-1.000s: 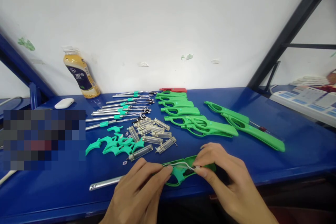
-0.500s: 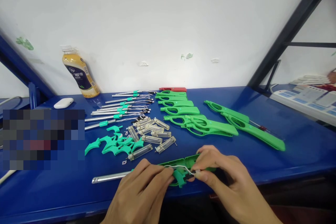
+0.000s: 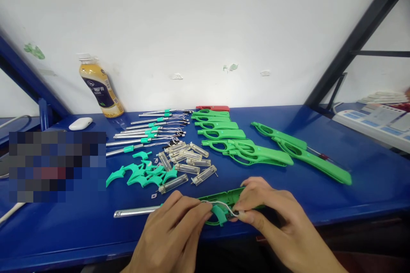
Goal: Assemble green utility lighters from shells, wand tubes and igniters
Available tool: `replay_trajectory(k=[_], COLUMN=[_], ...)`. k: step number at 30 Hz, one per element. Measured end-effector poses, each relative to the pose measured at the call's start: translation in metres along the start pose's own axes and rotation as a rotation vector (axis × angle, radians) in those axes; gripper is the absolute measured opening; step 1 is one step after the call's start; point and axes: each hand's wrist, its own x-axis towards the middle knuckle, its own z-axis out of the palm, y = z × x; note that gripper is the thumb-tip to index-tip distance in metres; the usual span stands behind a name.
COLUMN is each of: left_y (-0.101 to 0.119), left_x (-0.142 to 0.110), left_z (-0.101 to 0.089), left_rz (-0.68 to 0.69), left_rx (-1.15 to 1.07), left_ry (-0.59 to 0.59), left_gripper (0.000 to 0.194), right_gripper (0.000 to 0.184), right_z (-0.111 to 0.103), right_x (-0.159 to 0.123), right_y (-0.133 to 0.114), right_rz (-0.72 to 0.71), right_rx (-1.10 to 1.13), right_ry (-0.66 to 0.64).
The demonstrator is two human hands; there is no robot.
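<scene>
Blue and glossy, the tabletop (image 3: 96,239) is lit evenly. Close to its front edge, an open green casing (image 3: 226,197) is held between two hands, its bright plastic shell hollow on the inner side. The casing's left end is clamped by the fingers of the left hand (image 3: 174,230), which are bunched together; beyond them a silvery metal tube (image 3: 137,212) is seen projecting leftward. Inside the casing a curved teal trigger (image 3: 220,214) is exposed, with a thin white wire (image 3: 221,203) arched above it. At the casing's right, the wire's end is pinched between thumb and forefinger of the right hand (image 3: 272,213), its tip partly hidden.

Beyond the casing, to its left, clear tanks (image 3: 173,183) and spare teal triggers (image 3: 156,179) are scattered. Directly beyond it, similar green casings (image 3: 265,155) are laid. Farther left of it, teal-collared metal rods (image 3: 129,149) are ranged. At the far left from it, a yellow bottle (image 3: 113,108) is stood, its dark label (image 3: 98,92) printed with a round emblem and white characters, too small to be read.
</scene>
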Motion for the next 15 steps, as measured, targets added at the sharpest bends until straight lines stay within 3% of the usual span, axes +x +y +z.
replay_trajectory(k=[15], left_y=[-0.0007], left_x=[-0.0045], left_z=[0.0011], left_rz=[-0.006], left_rx=[0.056], left_ry=[-0.014], left_gripper=[0.027], right_gripper=[0.009], right_z=[0.0007], right_x=[0.0019], right_y=[0.0071], right_rz=[-0.064], right_rx=[-0.026], right_ry=[-0.022])
